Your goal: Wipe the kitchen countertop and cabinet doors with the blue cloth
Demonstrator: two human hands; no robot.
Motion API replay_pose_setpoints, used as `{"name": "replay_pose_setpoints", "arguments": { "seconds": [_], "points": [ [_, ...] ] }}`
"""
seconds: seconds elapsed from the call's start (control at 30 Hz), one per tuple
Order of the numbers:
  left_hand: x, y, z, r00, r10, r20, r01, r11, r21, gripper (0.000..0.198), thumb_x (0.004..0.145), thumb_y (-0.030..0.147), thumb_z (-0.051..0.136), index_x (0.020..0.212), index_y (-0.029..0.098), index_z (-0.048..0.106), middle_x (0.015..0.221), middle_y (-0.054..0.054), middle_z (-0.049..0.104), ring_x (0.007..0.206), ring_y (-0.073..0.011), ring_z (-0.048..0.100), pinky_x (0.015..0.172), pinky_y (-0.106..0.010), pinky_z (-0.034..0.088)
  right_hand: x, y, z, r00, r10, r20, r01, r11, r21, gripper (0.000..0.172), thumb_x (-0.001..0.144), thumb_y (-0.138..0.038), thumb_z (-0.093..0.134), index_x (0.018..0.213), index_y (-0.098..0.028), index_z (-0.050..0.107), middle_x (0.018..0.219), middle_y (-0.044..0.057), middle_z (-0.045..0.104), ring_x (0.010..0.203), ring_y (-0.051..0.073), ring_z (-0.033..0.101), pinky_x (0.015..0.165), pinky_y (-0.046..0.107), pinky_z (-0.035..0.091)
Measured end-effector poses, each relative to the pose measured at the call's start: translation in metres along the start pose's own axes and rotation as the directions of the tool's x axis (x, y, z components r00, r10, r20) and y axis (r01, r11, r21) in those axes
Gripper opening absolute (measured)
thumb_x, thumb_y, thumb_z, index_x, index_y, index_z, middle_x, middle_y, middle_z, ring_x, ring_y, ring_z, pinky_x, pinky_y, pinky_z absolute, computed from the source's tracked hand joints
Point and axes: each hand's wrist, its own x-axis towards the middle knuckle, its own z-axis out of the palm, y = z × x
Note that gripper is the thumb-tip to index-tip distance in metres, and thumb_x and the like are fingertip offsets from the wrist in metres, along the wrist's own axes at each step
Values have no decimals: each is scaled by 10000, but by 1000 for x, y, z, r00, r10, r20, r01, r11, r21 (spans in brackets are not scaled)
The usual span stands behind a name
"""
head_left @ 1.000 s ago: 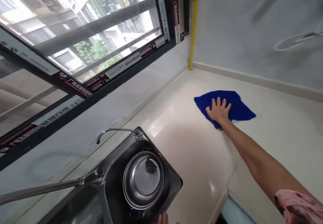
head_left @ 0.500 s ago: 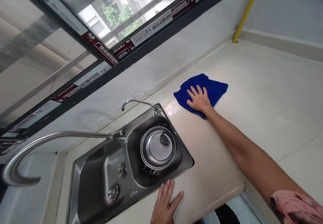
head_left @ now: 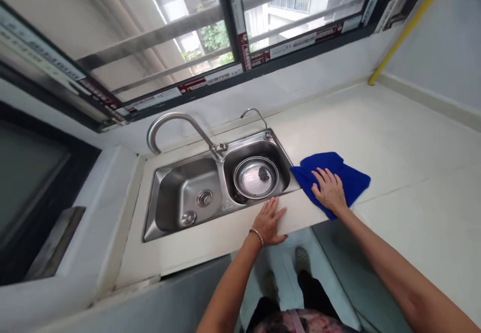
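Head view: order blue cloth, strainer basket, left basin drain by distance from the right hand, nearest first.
1. Blue cloth, flat under the right hand.
2. Strainer basket, a short way to the hand's left.
3. Left basin drain, farthest left.

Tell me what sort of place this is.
Probably a home kitchen: a steel double sink with a curved tap sits in a pale counter under a window, and the right hand lies on a blue cloth.

Blue cloth (head_left: 353, 179) — partly beneath right hand (head_left: 329, 193)
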Motion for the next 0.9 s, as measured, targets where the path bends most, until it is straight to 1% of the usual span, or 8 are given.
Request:
{"name": "replay_pose_setpoints", "arguments": {
  "seconds": [0.1, 0.27, 0.37, 0.47, 0.6, 0.73, 0.83, 0.9],
  "points": [
    [-44, -1, 6, 994, -26, -108, 24, 999, -22, 947, 754, 418, 725, 1548, 75, 339, 1653, -244, 180, 1554, -390, 76, 1254, -618, 191, -51, -31, -8, 998, 51, -26, -52, 997, -48, 534, 956, -309, 396, 1456, -174, 527, 1544, 102, 479, 1457, 300, 366, 1192, 527, 285],
    [-173, -14, 13, 923, -141, -358, 175, 983, 64, 657, 957, 268, 498, 1564, 124, 293, 1604, -179, 359, 1533, -282, 246, 1223, -572, 344, -108, -129, -9, 985, 160, -68, -165, 984, -72, 579, 962, -311, 356, 1481, -105, 512, 1571, 173, 421, 1463, 396, 345, 1161, 619, 283],
    [-246, -16, 16, 833, -210, -512, 289, 954, 79, 604, 972, 163, 445, 1558, 207, 309, 1543, -126, 470, 1485, -235, 360, 1188, -517, 431, -120, -199, -7, 990, 137, 22, -136, 990, -48, 604, 955, -315, 354, 1512, -120, 481, 1613, 160, 350, 1493, 411, 287, 1176, 640, 237],
    [-296, -9, 21, 715, -295, -635, 393, 919, 16, 563, 965, 119, 458, 1508, 250, 387, 1485, -94, 542, 1434, -216, 441, 1128, -464, 513, -124, -264, -5, 988, 50, 148, -52, 999, 9, 632, 942, -325, 385, 1540, -130, 442, 1646, 144, 272, 1521, 405, 227, 1204, 637, 181],
    [-330, -1, 22, 574, -366, -732, 459, 885, -82, 492, 969, 120, 454, 1440, 259, 488, 1423, -75, 601, 1356, -204, 531, 1057, -395, 573, -132, -345, -5, 940, -145, 310, 111, 986, 126, 666, 961, -387, 396, 1575, -131, 372, 1671, 123, 184, 1545, 402, 147, 1229, 634, 110],
    [-340, -4, 15, 448, -389, -805, 489, 860, -143, 427, 977, 162, 466, 1391, 222, 557, 1396, -73, 626, 1289, -195, 595, 1069, -332, 541, -148, -415, -5, 822, -428, 376, 322, 893, 314, 670, 989, -453, 400, 1587, -156, 341, 1684, 101, 171, 1555, 388, 87, 1238, 628, 94],
    [-341, -17, 10, 339, -440, -831, 531, 819, -217, 391, 990, 252, 468, 1353, 193, 600, 1337, -83, 665, 1199, -202, 653, 1024, -305, 548, -152, -436, -3, 741, -619, 260, 480, 759, 440, 565, 1011, -402, 406, 1536, -193, 401, 1622, 88, 359, 1520, 347, 213, 1223, 614, 175],
    [-339, -30, 8, 273, -526, -806, 552, 772, -317, 408, 996, 341, 448, 1332, 194, 626, 1312, -86, 680, 1155, -221, 674, 972, -311, 569, -148, -429, 0, 698, -692, 184, 555, 685, 471, 478, 1010, -370, 442, 1465, -224, 462, 1522, 83, 485, 1441, 301, 347, 1179, 556, 288]
  ]
}}
